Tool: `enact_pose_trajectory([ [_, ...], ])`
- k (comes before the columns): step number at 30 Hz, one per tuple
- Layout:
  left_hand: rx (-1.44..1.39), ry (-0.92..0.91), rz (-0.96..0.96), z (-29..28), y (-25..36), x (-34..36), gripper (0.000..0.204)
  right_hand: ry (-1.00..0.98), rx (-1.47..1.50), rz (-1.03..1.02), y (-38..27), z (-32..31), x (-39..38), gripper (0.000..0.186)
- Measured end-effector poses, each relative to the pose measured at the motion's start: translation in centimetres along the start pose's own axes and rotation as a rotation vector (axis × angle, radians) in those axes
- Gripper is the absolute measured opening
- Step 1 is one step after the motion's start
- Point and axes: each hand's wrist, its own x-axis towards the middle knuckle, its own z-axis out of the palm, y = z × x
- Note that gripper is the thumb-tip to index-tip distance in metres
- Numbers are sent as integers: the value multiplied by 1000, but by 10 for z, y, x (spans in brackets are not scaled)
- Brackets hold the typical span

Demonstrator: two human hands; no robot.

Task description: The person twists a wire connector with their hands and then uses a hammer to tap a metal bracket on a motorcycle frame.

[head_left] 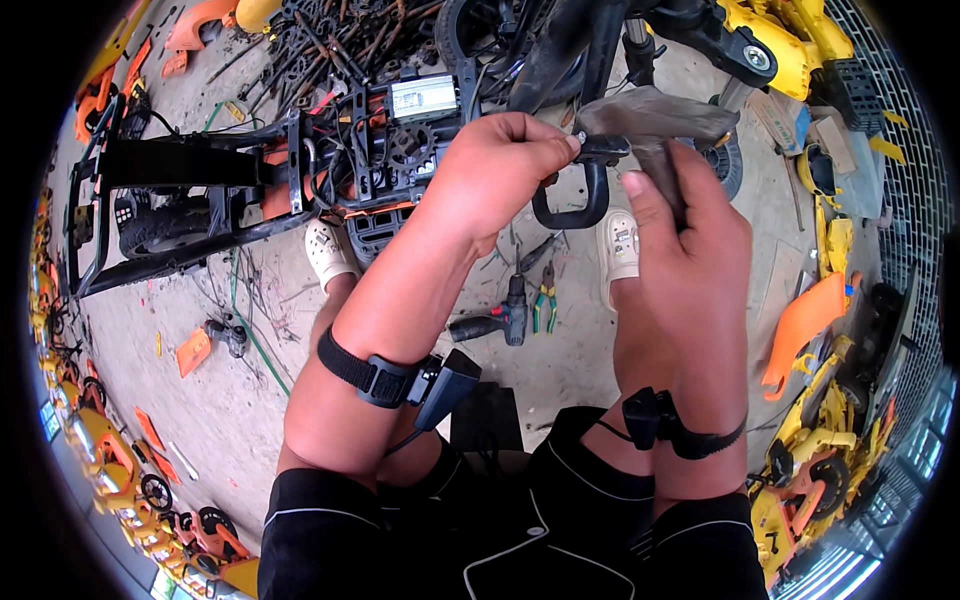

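My left hand point(508, 170) is closed, thumb and fingers pinched on a dark metal piece point(605, 145) with a small shiny bolt, at the top of a black looped metal bracket point(570, 218) on a vehicle frame. My right hand point(690, 245) grips the handle of a worn brown hammer-like tool point(650, 115), its broad head lying just above my left fingertips; whether it touches the metal piece I cannot tell. On the floor below lie a black cordless drill point(515, 310) and green-and-yellow pliers point(545, 298).
A stripped black chassis point(200, 172) with a silver controller box point(423, 98) spans the left. A pile of rusty metal parts point(310, 40) lies behind. Yellow bodywork point(785, 50) is at top right; orange panels point(805, 325) and more scooter parts line both sides.
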Motion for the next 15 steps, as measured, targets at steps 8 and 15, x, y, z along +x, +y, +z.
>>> enact_pose_trajectory([
  [8, 19, 7, -4, 0, 1, 0, 19, 42, 66, -16, 2, 2, 1, 31],
  [15, 25, 15, 10, 0, 0, -1, 19, -71, 16, 158, -10, -4, 2, 36],
])
